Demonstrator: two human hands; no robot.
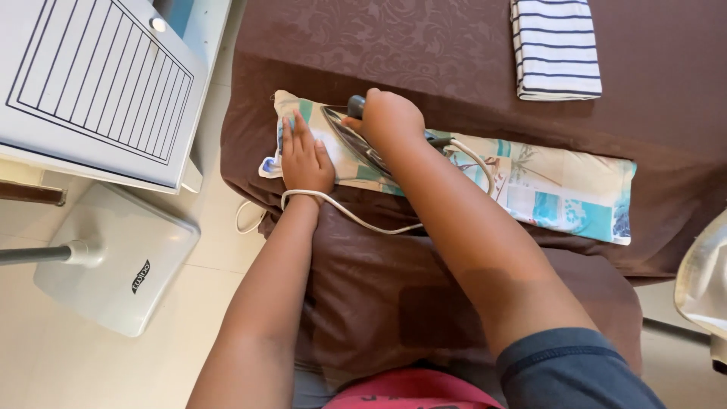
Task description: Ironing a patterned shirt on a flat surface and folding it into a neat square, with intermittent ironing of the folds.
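Most of the iron [356,136] is buried under the right hand [390,120], so you only get the shiny metal soleplate edge and a bit of dark handle poking out the far side. The fingers are wrapped tight around that handle. The iron sits on the left end of a long patchwork cloth [545,189], pale cream with teal and blue squares, lying flat across the brown bedspread [424,45]. The left hand [304,157] is pressed flat on the cloth's left end, just beside the iron, fingers together and straight, gripping nothing.

The white cord [356,216] loops over the left wrist, curves across the bedspread and goes back behind the right forearm, where part of it is lost. Another loop hangs off the bed edge over the floor.

The cloth's left end sits close to the bed's edge, while to the right there's a long stretch of cloth and lots of bare bedspread beyond it. A folded striped cloth [556,49], white with dark lines, lies well apart at the far side, cut off by the top of the frame.

On the floor to the left there's a white fan base [121,265] with its pole cut off, and a white lined panel [91,83] above it. Something pale at the right edge is too cropped to identify.
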